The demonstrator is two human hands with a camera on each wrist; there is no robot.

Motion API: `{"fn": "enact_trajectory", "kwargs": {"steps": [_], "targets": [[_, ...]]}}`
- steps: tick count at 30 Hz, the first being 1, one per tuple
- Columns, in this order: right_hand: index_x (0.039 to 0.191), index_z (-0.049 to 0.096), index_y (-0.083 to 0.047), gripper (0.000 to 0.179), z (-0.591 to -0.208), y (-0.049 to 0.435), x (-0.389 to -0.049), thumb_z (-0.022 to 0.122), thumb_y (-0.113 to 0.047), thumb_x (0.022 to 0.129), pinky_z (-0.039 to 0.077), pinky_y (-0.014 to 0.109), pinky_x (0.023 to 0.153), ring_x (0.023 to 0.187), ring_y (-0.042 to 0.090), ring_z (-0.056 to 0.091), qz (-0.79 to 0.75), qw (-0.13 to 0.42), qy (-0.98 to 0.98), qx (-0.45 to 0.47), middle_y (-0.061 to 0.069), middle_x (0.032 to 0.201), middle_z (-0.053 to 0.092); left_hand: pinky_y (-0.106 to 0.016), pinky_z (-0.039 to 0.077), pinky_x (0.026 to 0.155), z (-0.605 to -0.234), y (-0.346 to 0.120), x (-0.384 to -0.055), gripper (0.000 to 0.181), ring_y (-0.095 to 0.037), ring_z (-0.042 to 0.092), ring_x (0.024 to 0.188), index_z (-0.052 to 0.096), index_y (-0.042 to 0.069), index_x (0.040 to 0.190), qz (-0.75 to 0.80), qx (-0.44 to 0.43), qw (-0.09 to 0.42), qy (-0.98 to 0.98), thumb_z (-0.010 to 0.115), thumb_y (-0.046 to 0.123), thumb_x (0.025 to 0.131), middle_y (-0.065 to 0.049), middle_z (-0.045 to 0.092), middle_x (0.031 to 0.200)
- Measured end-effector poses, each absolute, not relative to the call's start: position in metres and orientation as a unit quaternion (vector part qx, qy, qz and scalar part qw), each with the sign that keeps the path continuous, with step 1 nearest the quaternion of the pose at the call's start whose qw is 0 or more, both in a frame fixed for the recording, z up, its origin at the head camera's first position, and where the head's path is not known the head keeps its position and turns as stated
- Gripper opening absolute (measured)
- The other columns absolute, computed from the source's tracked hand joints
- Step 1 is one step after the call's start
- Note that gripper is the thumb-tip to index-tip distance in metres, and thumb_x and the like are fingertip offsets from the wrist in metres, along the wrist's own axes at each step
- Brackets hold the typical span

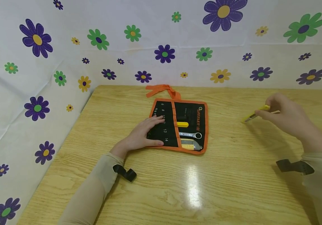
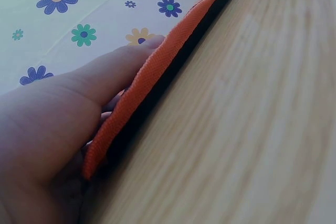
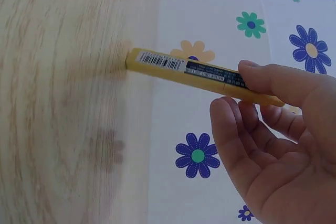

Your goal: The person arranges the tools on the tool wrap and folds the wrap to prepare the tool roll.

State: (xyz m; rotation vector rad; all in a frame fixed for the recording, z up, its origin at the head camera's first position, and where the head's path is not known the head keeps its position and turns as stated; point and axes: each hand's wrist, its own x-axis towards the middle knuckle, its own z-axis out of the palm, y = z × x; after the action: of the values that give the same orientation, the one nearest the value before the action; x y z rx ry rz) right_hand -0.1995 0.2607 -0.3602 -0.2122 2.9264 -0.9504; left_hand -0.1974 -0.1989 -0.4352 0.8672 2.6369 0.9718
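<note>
A black tool pouch with orange trim (image 1: 170,125) lies unfolded on the wooden table. My left hand (image 1: 142,132) rests on its numbered pocket side, fingers spread out and thumb along the near edge. The left wrist view shows the thumb beside the pouch's orange border (image 2: 157,66). From the pocket stick out a yellow handle (image 1: 182,124), a ring-end wrench (image 1: 189,135) and a yellow-grey utility knife (image 1: 189,145). To the right, my right hand (image 1: 287,115) pinches a slim yellow bar with a barcode label (image 3: 205,80) by one end, thumb against fingertips, its other end slanting down toward the table.
An orange tie ribbon (image 1: 165,89) trails from the pouch's far edge. The wooden table (image 1: 228,175) runs back to a white cloth with printed flowers (image 1: 149,15), which also covers the left side. A black strap (image 1: 125,172) hangs from each sleeve.
</note>
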Motion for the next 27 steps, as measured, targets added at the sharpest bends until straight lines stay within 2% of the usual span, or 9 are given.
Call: {"fn": "enact_trajectory", "kwargs": {"steps": [4,6,9,16,22,27], "targets": [[0.110,0.057,-0.003,0.042,-0.361,0.259,-0.200,0.066,-0.039,0.090,0.041,0.041,0.067,0.087,0.028,0.061,-0.297,0.009,0.951,-0.084,0.019,0.103,0.064,-0.051,0.012,0.113,-0.436,-0.199,-0.197,0.083,-0.016,0.013,0.144,0.035,0.022,0.149,0.328,0.292,0.099,0.893,0.075,0.045,0.080,0.006,0.024,0.156],[0.109,0.062,-0.006,0.037,-0.362,0.258,-0.201,0.066,-0.037,0.090,0.040,0.037,0.066,0.077,0.019,0.062,-0.294,0.006,0.951,-0.094,0.014,0.095,0.067,-0.051,0.011,0.113,-0.436,-0.199,-0.197,0.083,-0.016,0.013,0.144,0.035,0.022,0.149,0.327,0.292,0.100,0.894,0.075,0.045,0.080,0.007,0.024,0.156],[0.110,0.065,-0.009,0.034,-0.363,0.256,-0.201,0.064,-0.038,0.092,0.037,0.036,0.066,0.071,0.012,0.058,-0.290,0.015,0.951,-0.103,0.007,0.085,0.068,-0.051,0.011,0.113,-0.436,-0.199,-0.198,0.082,-0.016,0.013,0.144,0.035,0.022,0.149,0.327,0.293,0.099,0.893,0.075,0.044,0.080,0.006,0.024,0.156],[0.109,0.067,-0.010,0.036,-0.364,0.250,-0.200,0.062,-0.041,0.092,0.037,0.033,0.065,0.072,0.016,0.061,-0.291,0.036,0.951,-0.102,0.004,0.080,0.069,-0.050,0.012,0.113,-0.437,-0.200,-0.198,0.082,-0.014,0.013,0.143,0.034,0.024,0.149,0.322,0.290,0.102,0.895,0.073,0.049,0.080,0.008,0.023,0.156],[0.109,0.068,-0.005,0.041,-0.367,0.244,-0.199,0.060,-0.042,0.093,0.046,0.028,0.061,0.070,0.017,0.065,-0.321,0.057,0.940,-0.099,0.004,0.083,0.070,-0.049,0.012,0.114,-0.437,-0.200,-0.199,0.082,-0.014,0.014,0.143,0.035,0.023,0.149,0.323,0.293,0.099,0.894,0.073,0.049,0.081,0.007,0.024,0.156],[0.116,0.065,-0.003,0.043,-0.372,0.238,-0.198,0.060,-0.040,0.094,0.052,0.029,0.062,0.073,0.018,0.067,-0.368,0.070,0.922,-0.098,0.011,0.091,0.071,-0.048,0.012,0.114,-0.437,-0.199,-0.199,0.082,-0.015,0.014,0.143,0.034,0.023,0.149,0.320,0.294,0.100,0.895,0.073,0.048,0.081,0.007,0.024,0.156]]}}
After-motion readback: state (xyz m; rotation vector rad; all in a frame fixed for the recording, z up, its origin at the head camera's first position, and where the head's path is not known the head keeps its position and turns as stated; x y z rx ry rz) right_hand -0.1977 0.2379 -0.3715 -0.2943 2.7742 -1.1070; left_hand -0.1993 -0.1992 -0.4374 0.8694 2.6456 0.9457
